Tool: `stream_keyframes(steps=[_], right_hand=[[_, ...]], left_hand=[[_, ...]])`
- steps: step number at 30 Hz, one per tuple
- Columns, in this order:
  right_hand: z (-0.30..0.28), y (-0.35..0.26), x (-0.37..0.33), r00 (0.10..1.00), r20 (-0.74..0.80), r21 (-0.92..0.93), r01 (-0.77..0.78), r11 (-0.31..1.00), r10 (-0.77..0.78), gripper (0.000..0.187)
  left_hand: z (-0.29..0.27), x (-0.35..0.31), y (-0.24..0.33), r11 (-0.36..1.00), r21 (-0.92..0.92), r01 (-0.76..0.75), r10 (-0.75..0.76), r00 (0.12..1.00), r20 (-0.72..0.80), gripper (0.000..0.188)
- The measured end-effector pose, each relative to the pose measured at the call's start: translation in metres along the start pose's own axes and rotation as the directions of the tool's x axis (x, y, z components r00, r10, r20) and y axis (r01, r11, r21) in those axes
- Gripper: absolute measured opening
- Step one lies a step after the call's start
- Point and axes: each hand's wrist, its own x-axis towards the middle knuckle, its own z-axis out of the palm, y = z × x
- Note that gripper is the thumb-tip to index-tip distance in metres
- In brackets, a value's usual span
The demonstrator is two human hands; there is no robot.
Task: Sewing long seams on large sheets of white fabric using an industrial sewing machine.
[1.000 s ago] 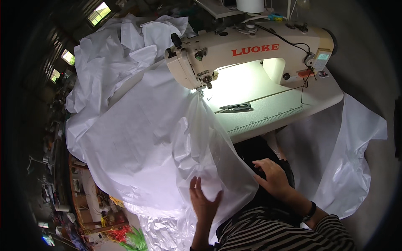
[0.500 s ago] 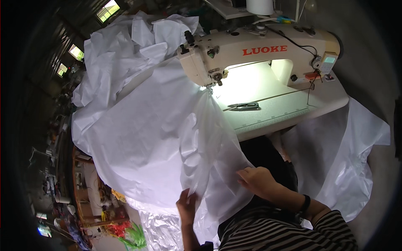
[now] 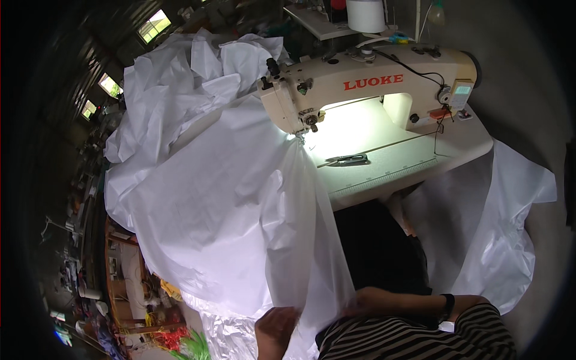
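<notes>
A large white plastic-like sheet [image 3: 210, 192] spreads from under the needle area of a sewing machine [image 3: 372, 78] down toward my lap. My left hand [image 3: 277, 329] is closed on the sheet's lower part, its fingers partly covered by the folds. To the right, my right hand [image 3: 363, 300] grips the sheet's right edge, with the fingertips blurred and partly hidden. Between the needle and my hands the cloth runs fairly straight, with a few long creases. Small thread snips [image 3: 348, 159] lie on the lit machine bed [image 3: 384, 171], apart from both hands.
Crumpled white sheeting [image 3: 180, 78] is heaped behind the machine's left end. More white sheeting [image 3: 504, 222] hangs at the right below the bed. A white thread cone [image 3: 366, 17] stands at the back. Red and green strands [image 3: 193, 345] lie at the lower left.
Both hands have moved down toward my body, drawing the sheet straighter below the needle. The right hand now sits lower at the sheet's edge. The view has shifted slightly.
</notes>
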Motion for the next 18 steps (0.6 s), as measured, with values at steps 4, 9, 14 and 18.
stream_keyframes(steps=[4,9,14,18], right_hand=[[0.009,-0.034,-0.022,0.995,0.013,-0.049,0.097,0.994,-0.097,0.042],[0.013,-0.063,-0.031,0.880,0.193,-0.454,0.472,0.756,-0.433,0.029],[0.022,-0.051,-0.033,0.804,0.092,-0.602,0.515,0.610,-0.588,0.037],[0.032,-0.041,-0.031,0.803,0.070,-0.661,0.482,0.575,-0.592,0.032]], left_hand=[[0.012,0.006,0.027,0.985,-0.167,0.036,-0.009,0.987,0.160,0.013],[0.025,0.015,0.033,0.978,-0.168,-0.125,0.162,0.960,0.230,0.011],[0.026,0.014,0.034,0.971,-0.181,-0.158,0.205,0.937,0.284,0.014],[0.026,0.009,0.041,0.971,-0.238,0.020,0.036,0.973,0.230,0.018]])
